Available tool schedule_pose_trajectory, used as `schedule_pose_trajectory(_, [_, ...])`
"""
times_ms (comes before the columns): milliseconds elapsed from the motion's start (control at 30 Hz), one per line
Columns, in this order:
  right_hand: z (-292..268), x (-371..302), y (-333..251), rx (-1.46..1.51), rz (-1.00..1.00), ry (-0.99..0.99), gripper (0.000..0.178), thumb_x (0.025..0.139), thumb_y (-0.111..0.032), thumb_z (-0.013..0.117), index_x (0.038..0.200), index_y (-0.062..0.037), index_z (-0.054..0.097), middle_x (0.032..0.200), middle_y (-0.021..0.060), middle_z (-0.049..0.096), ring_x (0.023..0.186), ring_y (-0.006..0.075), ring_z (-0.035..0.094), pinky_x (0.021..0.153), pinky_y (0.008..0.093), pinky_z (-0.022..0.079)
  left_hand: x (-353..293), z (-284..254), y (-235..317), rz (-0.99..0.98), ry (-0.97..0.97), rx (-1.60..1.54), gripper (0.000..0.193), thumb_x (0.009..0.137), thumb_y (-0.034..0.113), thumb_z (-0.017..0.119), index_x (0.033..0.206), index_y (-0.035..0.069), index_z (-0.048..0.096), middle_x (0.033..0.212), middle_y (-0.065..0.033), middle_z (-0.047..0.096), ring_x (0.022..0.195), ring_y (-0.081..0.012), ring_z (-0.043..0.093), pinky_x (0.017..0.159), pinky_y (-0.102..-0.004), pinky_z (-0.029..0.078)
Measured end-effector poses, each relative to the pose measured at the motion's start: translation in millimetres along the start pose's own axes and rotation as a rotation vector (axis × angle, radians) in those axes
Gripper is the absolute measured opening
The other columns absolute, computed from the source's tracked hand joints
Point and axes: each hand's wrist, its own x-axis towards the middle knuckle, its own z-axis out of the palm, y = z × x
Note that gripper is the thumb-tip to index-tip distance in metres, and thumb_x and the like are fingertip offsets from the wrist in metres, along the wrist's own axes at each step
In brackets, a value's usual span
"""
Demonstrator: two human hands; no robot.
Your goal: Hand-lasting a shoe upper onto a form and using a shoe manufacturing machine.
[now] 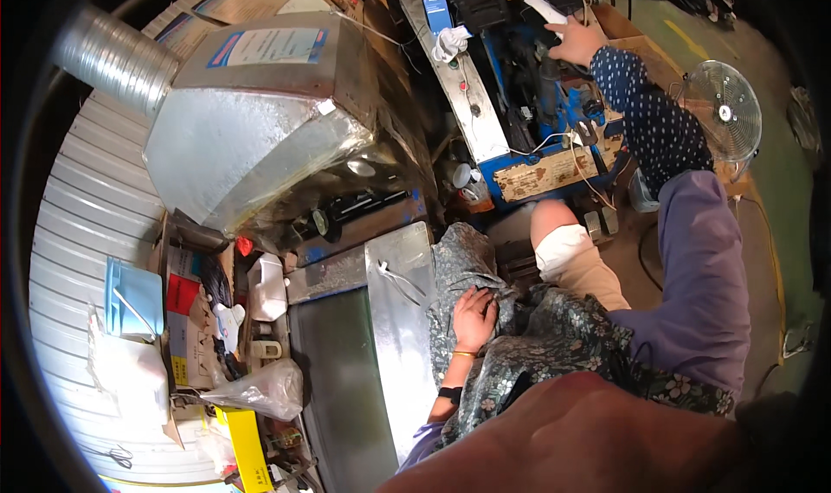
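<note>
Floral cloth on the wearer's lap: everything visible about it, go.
The floral cloth is dark grey-green with scattered pale flowers and looks like thin woven fabric. It lies draped across the lap, creased and bunched, not flat. The left hand rests on it, fingers loosely bent. Its left side comes up against the shiny metal panel, though whether they touch is unclear. Its near edge is hidden by the wearer's body.
</note>
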Motion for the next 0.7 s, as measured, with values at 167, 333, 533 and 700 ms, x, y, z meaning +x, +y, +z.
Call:
schedule_pose_trajectory(167, [26,-54,-2,-0.078,0.049,0.206,0.075,0.079,-0.040,0.068,0.148,-0.0343,0.042,0.156,0.0197,0.028,0.121,0.0491,0.042,0.099,0.0531,0.046,-3,9,-2,0.029,-0.011,0.012,0.021,0.084,0.019,0.068,0.099,0.007,0.075,0.112,-0.0077,0.071,0.119,-0.0314,0.058,0.101,-0.0414,0.044])
schedule_pose_trajectory(333, [28,-46,0,-0.042,0.037,0.252,0.073,0.078,-0.037,0.069,0.147,-0.0336,0.044,0.156,0.0201,0.029,0.118,0.0509,0.044,0.097,0.0530,0.047,4,7,0,0.026,0.011,0.020,0.020,0.083,0.018,0.069,0.098,0.007,0.075,0.109,-0.0089,0.072,0.117,-0.0335,0.059,0.100,-0.0415,0.045])
schedule_pose_trajectory(533, [30,-29,-1,-0.002,0.041,0.269,0.073,0.077,-0.038,0.071,0.145,-0.0337,0.047,0.153,0.0198,0.034,0.118,0.0511,0.045,0.095,0.0541,0.048,12,5,1,0.031,0.003,0.063,0.021,0.084,0.020,0.067,0.099,0.008,0.074,0.110,-0.0075,0.071,0.116,-0.0314,0.059,0.100,-0.0415,0.044])
schedule_pose_trajectory(700, [29,-4,-6,-0.017,0.100,0.228,0.071,0.073,-0.042,0.071,0.140,-0.0363,0.052,0.151,0.0190,0.038,0.118,0.0497,0.046,0.093,0.0534,0.049,3,11,-2,0.076,-0.014,0.068,0.020,0.085,0.020,0.066,0.099,0.007,0.075,0.108,-0.0075,0.072,0.115,-0.0314,0.060,0.099,-0.0413,0.044])
